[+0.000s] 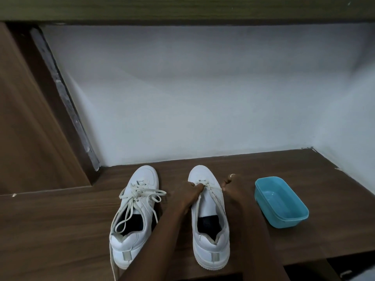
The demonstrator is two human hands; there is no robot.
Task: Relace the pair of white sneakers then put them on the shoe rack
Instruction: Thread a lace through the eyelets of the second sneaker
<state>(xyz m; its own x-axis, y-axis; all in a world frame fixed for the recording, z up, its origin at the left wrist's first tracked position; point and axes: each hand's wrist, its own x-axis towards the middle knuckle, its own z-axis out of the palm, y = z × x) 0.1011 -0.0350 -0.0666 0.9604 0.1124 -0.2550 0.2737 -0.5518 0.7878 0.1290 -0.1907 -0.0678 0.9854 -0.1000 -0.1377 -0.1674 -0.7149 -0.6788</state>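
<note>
- Head view: the left hand point(187, 192) is reaching over the toe half of the right-side sneaker point(211, 246), fingers curling round its lace point(215, 199) at the lowest eyelets.
- The right hand point(230, 183) is sitting just beside that sneaker's outer edge. Its fingertips are bunching together and seem to be pinching the other strand of the same lace, though the grip is small and partly hidden.
- The hands are working apart, one on either side of the tongue.
- The right-side sneaker is standing upright on the wooden surface point(60, 230), toe pointing at the white wall point(203, 98). Its lace is running through the holes nearest the toe only.
- The other sneaker point(125, 246) is standing just to the left, roughly parallel and not touching. Its loose lace point(142, 192) is looping across the tongue and opening, with one end trailing past the heel toward the near edge.
- A blue tub point(288, 220) is resting on the same surface beyond the right hand, apart from both sneakers, open side up.
- A brown panel point(30, 118) is filling the left side.
</note>
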